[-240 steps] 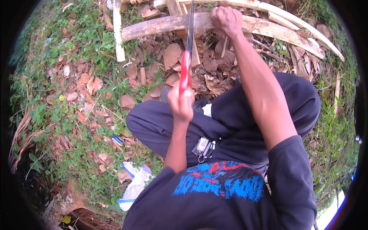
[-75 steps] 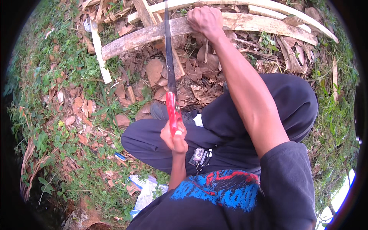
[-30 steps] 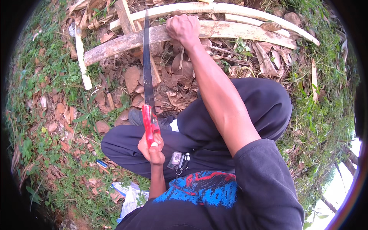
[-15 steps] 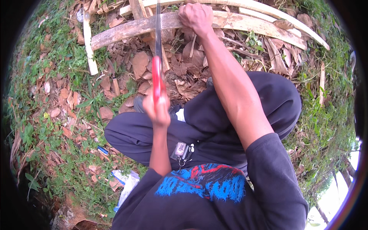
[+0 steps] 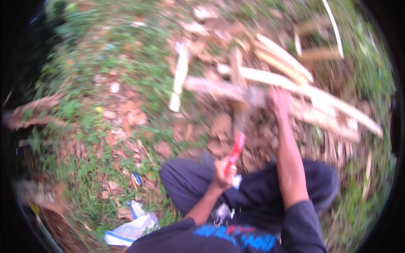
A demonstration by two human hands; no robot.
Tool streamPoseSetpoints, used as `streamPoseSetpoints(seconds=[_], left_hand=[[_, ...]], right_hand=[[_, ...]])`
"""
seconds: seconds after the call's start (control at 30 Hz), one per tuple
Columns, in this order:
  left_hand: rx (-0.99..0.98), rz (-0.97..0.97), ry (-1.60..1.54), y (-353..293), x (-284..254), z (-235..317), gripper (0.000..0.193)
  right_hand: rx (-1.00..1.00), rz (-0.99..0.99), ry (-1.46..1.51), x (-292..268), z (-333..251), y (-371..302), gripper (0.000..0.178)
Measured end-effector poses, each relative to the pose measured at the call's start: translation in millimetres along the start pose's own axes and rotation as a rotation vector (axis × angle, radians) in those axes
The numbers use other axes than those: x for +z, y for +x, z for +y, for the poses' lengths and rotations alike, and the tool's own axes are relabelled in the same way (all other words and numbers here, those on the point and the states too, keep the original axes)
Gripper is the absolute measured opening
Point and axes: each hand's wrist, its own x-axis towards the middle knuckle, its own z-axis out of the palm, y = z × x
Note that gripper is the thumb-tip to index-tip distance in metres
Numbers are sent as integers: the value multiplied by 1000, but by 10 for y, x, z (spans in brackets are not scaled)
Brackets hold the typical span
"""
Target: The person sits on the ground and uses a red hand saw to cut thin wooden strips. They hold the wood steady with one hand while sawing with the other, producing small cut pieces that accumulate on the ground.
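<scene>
Left hand (image 5: 222, 173) is wrapped round the red handle of the saw (image 5: 237, 148), down low over the lap. Blade points up & away at the board, but it's a smear rn, so can't tell if the teeth are in the wood. Right hand (image 5: 279, 100) looks curled over the board (image 5: 211, 87), tho too blurry to make out each finger. Board lies crosswise on the ground in front of the legs (image 5: 187, 183).

Tips for the sawing, imo: keep LH, wrist & blade in one line, long easy strokes, don't force the push. Handle leans a bit, so check the blade isn't twisting in the cut. RH looks p. close to the blade line, so I'd slide it further right & lean more weight thru it. Can't see how deep the cut is bc blur.

Crosspiece (image 5: 236, 63) sits by the board, prob a decent prop, just make sure nothing rocks. Pale strip (image 5: 179, 80) is at the board's left end, more strips (image 5: 276, 63) behind. Leaves (image 5: 221, 126) all under there, so footing's soft. Bag (image 5: 135, 232) is off to the left, well clear.
</scene>
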Motion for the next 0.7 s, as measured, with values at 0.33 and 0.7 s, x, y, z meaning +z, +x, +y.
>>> streamPoseSetpoints(seconds=[0.33,0.7], left_hand=[[119,39,52,651,356,-312,26],[36,-87,-464,692,187,-672,18]], right_hand=[[168,22,-192,-24,-42,-174,31],[270,-56,-156,122,-14,-160,32]])
